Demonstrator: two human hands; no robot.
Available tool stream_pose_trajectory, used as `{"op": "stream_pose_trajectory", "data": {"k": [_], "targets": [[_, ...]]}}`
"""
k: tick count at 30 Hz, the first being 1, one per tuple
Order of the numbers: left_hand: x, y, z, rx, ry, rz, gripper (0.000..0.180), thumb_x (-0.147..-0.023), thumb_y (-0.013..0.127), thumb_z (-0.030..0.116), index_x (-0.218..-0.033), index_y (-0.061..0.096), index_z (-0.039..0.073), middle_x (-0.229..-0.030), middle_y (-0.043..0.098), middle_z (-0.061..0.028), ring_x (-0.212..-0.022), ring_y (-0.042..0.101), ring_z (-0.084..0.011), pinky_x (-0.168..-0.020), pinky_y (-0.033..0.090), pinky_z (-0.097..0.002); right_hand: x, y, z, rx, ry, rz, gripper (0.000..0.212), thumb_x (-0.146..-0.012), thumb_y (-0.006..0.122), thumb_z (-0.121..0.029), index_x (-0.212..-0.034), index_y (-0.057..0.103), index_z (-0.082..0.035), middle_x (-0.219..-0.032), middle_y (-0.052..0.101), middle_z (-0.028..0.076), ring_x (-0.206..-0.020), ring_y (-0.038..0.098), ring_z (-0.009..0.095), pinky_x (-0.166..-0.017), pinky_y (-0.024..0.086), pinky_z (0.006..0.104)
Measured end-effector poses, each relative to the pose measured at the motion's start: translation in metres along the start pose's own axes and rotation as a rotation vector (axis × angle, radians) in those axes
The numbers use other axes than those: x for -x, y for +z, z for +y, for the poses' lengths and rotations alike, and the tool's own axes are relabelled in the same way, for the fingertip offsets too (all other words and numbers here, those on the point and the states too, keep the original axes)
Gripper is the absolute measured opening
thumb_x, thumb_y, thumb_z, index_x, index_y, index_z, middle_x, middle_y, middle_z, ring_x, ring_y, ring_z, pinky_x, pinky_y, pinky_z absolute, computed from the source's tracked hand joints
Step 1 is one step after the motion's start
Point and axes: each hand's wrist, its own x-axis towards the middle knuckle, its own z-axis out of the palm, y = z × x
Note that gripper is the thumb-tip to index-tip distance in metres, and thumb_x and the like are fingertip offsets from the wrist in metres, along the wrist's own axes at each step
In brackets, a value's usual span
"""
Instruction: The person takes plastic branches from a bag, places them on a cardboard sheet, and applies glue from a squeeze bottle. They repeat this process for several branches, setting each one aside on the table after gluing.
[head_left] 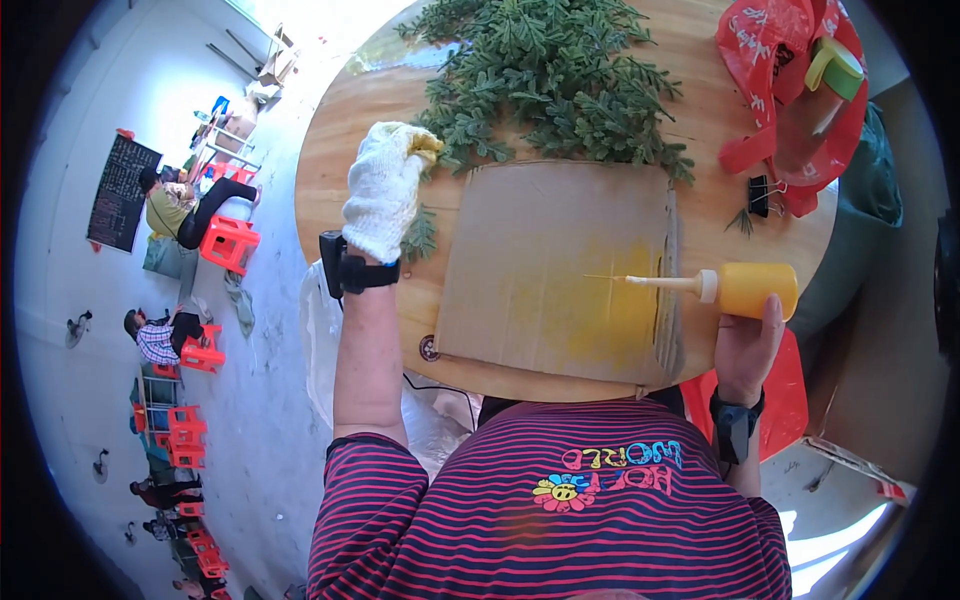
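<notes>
My left hand (385,185) wears a white knitted glove with yellow-stained fingertips. Its fingers are curled together beside the left edge of a pile of green fir-like sprigs (540,75); whatever they may pinch is hidden. In my bare right hand (748,350) is a yellow squeeze bottle (757,290), lying sideways, its long pale nozzle and thin tip pointing left over a cardboard sheet (500,270). Yellow smears mark the right half of the cardboard. A small loose sprig (420,235) rests between my left wrist and the cardboard.
The round wooden table (325,170) also bears a red plastic bag (750,45), a clear bottle with a green lid (835,68) and a black binder clip (765,196). Red stools (230,242) and seated people are off to the left. A red stool or bag is beside my right arm.
</notes>
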Motion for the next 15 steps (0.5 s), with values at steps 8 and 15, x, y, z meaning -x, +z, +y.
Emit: {"op": "stream_pose_trajectory", "data": {"k": [8,15], "targets": [[0.012,0.022,0.074,0.138,0.292,-0.739,0.016,-0.075,0.064,0.011,-0.09,0.064,0.011,-0.084,0.061,-0.0096,-0.084,0.06,-0.0275,-0.073,0.048,-0.0362,-0.004,-0.002,0.0,-0.215,0.054,0.139,0.035,-0.091,0.054,-0.029,-0.119,0.05,-0.009,-0.115,0.058,0.007,-0.107,0.056,0.022,-0.088,0.046,0.0357],[0.022,0.072,0.086,0.243,0.408,-0.462,0.021,-0.076,0.064,0.014,-0.097,0.065,0.012,-0.085,0.062,-0.0074,-0.085,0.06,-0.0278,-0.074,0.048,-0.0357,-0.003,0.006,-0.001,-0.184,0.054,0.176,0.039,-0.09,0.055,-0.033,-0.12,0.05,-0.01,-0.116,0.057,0.007,-0.107,0.055,0.023,-0.087,0.047,0.0369]]}}
